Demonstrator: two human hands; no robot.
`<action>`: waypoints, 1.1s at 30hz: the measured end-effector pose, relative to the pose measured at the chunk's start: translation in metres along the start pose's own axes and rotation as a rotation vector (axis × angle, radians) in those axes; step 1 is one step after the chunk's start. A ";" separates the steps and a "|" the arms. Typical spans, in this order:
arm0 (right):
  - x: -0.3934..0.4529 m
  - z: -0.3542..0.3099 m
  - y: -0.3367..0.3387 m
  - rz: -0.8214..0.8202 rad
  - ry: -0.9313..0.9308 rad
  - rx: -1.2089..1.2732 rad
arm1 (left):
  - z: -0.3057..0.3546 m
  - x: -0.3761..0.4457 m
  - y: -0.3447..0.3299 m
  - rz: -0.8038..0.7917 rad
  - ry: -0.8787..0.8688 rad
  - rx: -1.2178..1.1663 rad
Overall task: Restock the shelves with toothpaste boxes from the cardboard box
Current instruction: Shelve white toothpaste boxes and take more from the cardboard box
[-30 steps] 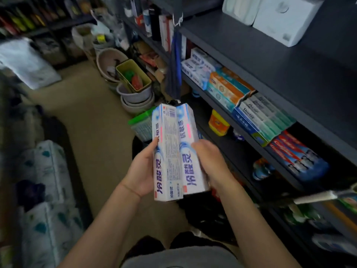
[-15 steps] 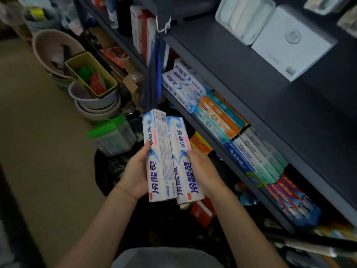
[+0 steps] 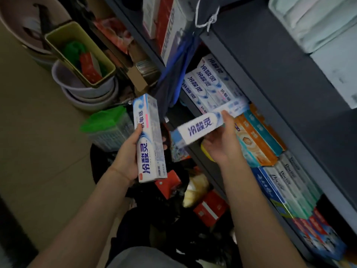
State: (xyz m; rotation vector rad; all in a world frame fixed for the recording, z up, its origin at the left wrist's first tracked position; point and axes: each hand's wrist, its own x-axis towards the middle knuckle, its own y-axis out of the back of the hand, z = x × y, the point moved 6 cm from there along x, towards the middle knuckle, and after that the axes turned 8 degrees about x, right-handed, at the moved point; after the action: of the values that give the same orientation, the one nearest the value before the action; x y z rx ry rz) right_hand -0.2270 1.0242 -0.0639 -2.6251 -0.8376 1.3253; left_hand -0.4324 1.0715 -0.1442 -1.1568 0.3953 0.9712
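Observation:
My left hand (image 3: 129, 157) grips one white-and-blue toothpaste box (image 3: 149, 140), held upright in front of me. My right hand (image 3: 222, 138) holds a second matching toothpaste box (image 3: 204, 125), tilted with its far end reaching the stack of the same white-and-blue boxes (image 3: 208, 86) on the dark shelf (image 3: 260, 89). That box looks blurred. Orange and teal toothpaste boxes (image 3: 257, 140) lie just right of my right hand on the same shelf. The cardboard box is not in view.
Blue, grey and red toothpaste boxes (image 3: 293, 192) fill the shelf further right. Stacked basins with a yellow bin (image 3: 81, 60) and a green-lidded container (image 3: 108, 128) stand on the floor at left. Dark bags and red packets (image 3: 210, 208) lie below my hands. A blue cloth (image 3: 173, 74) hangs from the shelf post.
The two boxes were held together in both hands; now they are apart. My right hand has swung its box toward the shelf stack, while the left keeps the other. The view has moved closer to the shelf.

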 end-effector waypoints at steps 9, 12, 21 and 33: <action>0.020 -0.006 -0.037 0.030 0.091 0.568 | -0.010 0.015 -0.023 -0.010 0.106 -0.051; 0.035 -0.011 -0.048 0.067 0.072 0.654 | -0.007 0.018 -0.028 -0.037 0.097 -0.049; 0.102 -0.019 -0.066 0.065 0.028 0.621 | -0.011 0.033 -0.012 -0.022 0.146 -0.015; 0.134 -0.042 -0.051 0.118 0.048 0.578 | -0.009 0.047 -0.003 -0.033 0.171 -0.085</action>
State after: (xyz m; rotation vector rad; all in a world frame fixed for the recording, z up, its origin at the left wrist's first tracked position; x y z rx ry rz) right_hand -0.1529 1.1424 -0.1185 -2.2548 -0.2367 1.2807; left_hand -0.4025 1.0838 -0.1790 -1.3245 0.4742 0.8700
